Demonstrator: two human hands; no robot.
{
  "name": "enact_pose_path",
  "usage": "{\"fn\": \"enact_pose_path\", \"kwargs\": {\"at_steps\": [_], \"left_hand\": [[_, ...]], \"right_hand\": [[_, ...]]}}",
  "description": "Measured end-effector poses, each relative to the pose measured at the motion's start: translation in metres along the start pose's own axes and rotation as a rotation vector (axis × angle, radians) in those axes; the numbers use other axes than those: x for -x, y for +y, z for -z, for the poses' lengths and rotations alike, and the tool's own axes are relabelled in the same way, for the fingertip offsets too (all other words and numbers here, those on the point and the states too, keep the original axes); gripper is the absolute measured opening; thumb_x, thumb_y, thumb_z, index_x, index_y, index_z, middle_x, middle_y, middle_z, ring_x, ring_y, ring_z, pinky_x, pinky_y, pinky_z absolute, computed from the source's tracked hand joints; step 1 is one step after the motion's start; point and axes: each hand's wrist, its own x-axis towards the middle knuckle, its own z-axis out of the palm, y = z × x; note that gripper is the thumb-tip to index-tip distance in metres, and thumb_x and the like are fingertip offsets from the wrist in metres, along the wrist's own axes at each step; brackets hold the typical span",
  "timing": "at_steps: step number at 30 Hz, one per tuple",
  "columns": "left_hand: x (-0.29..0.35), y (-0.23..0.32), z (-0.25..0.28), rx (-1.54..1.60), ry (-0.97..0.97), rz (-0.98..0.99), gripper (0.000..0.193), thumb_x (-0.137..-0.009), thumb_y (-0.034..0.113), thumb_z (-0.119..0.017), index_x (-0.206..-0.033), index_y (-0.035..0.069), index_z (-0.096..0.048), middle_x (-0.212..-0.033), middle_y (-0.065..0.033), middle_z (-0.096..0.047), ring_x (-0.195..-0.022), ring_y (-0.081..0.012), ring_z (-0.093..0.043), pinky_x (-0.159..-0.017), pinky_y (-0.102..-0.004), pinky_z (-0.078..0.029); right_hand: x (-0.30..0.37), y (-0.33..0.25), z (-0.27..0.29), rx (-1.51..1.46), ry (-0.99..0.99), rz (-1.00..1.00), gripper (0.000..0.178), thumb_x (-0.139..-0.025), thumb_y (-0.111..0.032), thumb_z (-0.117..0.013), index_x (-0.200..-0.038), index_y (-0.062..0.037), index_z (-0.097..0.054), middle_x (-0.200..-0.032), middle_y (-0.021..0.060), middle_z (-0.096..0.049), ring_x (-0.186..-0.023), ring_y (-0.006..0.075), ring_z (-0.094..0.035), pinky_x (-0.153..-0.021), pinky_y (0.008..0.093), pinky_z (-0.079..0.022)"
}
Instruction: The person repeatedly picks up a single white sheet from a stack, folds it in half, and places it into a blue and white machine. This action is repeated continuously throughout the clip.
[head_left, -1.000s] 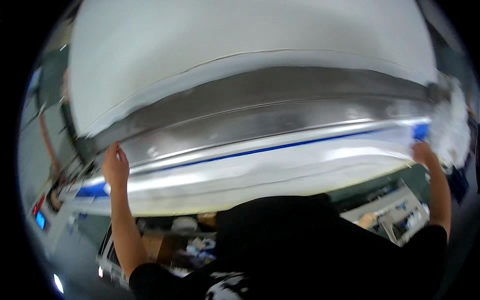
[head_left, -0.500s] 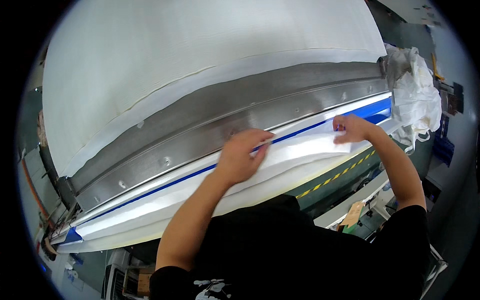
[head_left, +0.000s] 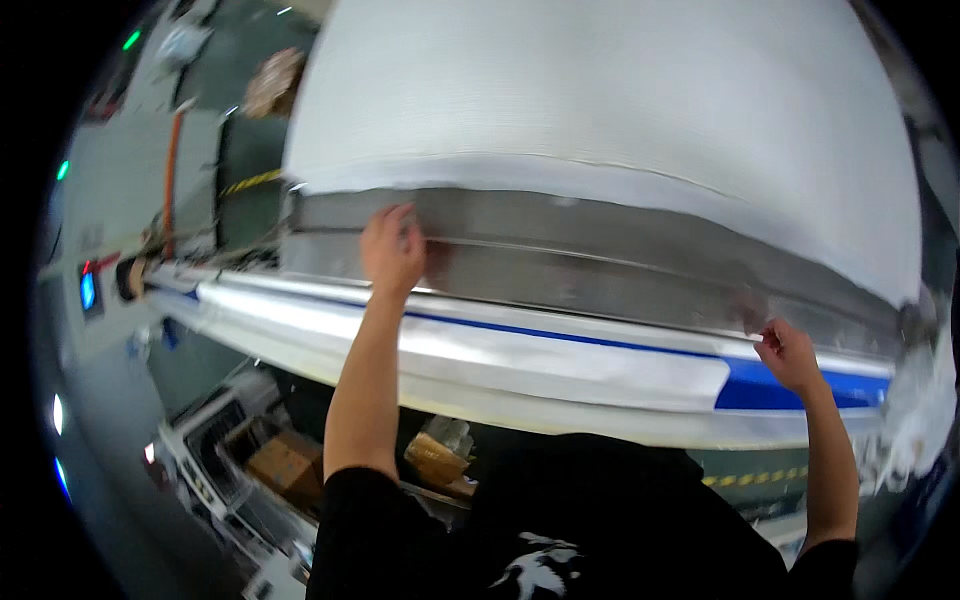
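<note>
A long roller (head_left: 560, 370) wrapped in white sheet lies across in front of me, with a blue strip (head_left: 590, 340) along it and a wider blue patch (head_left: 750, 387) at its right end. Behind it runs a grey metal plate (head_left: 560, 265). My left hand (head_left: 393, 255) is over the plate's left part, fingers loosely bent with a gap at the thumb and nothing visible between them. Above the blue patch, by the plate's front edge, my right hand (head_left: 790, 355) has its fingers drawn together; what they hold, if anything, is too small to make out.
A broad white sheet (head_left: 600, 90) slopes down to the plate from behind. Crumpled white material (head_left: 915, 410) hangs at the right end. Cardboard boxes (head_left: 287, 465) stand below at the left; a small lit screen (head_left: 89, 290) is at far left.
My hands have moved apart, the left one leftward onto the plate area and the right one off the white sheet's edge toward the plate. The view has swung left.
</note>
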Motion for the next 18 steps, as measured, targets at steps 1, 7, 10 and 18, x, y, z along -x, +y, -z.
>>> {"fn": "enact_pose_path", "kwargs": {"at_steps": [1,7,10,18], "left_hand": [[-0.002,-0.023,0.003,-0.047,-0.001,-0.023,0.028,-0.084,0.013,-0.061,-0.111,0.009,-0.063,-0.112,-0.0115,-0.062,-0.106,-0.0317,-0.058,-0.089,-0.0434,-0.046],[0.012,-0.066,0.000,-0.084,0.008,0.013,0.032,-0.082,0.021,-0.061,-0.112,0.008,-0.061,-0.114,-0.0128,-0.058,-0.104,-0.0330,-0.055,-0.088,-0.0442,-0.044],[0.011,-0.067,-0.003,-0.014,0.028,0.002,0.035,-0.080,0.022,-0.061,-0.112,0.008,-0.059,-0.116,-0.0128,-0.056,-0.104,-0.0339,-0.054,-0.089,-0.0444,-0.043],[-0.002,-0.060,-0.003,0.107,0.025,-0.004,0.038,-0.078,0.021,-0.060,-0.113,0.007,-0.056,-0.114,-0.0129,-0.056,-0.103,-0.0334,-0.054,-0.089,-0.0444,-0.042]], "right_hand": [[-0.019,-0.029,-0.007,-0.025,0.031,0.064,0.018,-0.080,-0.013,-0.068,-0.093,-0.0028,-0.060,-0.071,0.0129,-0.061,-0.065,0.0266,-0.061,-0.061,0.0377,-0.049],[-0.136,-0.231,-0.029,0.054,-0.040,0.494,0.021,-0.087,-0.027,-0.062,-0.090,-0.0065,-0.062,-0.072,0.0111,-0.060,-0.066,0.0272,-0.059,-0.064,0.0383,-0.047],[-0.189,-0.342,-0.047,0.038,-0.049,0.621,0.018,-0.088,-0.024,-0.060,-0.087,-0.0058,-0.063,-0.074,0.0120,-0.061,-0.066,0.0280,-0.058,-0.063,0.0372,-0.047],[-0.333,-0.518,-0.111,-0.046,0.070,0.801,0.019,-0.084,-0.025,-0.061,-0.084,-0.0068,-0.065,-0.076,0.0107,-0.066,-0.068,0.0295,-0.062,-0.065,0.0397,-0.050]]}}
